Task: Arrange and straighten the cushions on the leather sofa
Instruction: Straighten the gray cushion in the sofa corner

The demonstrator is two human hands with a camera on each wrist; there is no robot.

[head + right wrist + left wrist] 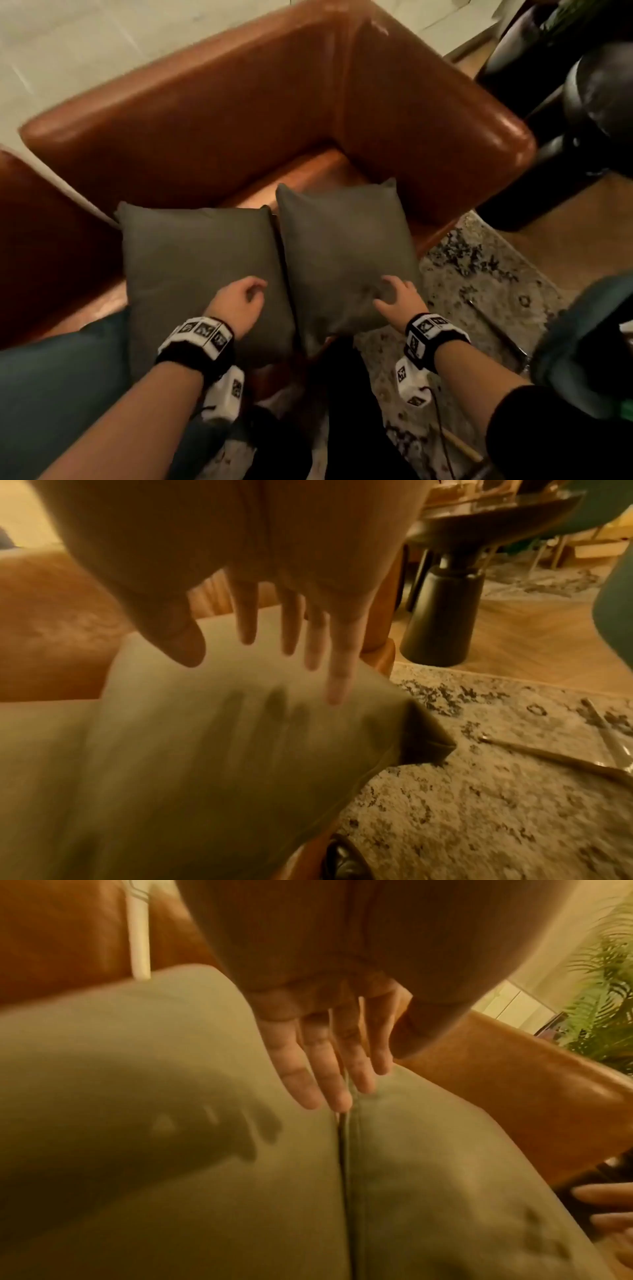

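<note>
Our left hand (239, 297) hovers loose-fingered over the left cushion (202, 270); our right hand (399, 298) spreads open on the right cushion (346, 253) at the sofa (239, 113) seat's front edge.

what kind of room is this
Probably a living room or lounge: a brown leather sofa with two grey cushions, a patterned rug, and a leafy potted plant nearby.

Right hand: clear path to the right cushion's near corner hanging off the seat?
Probably yes. The right hand is open just over the right cushion, and that overhanging corner has only rug beneath it. The left hand is over the left cushion, out of the way.
</note>
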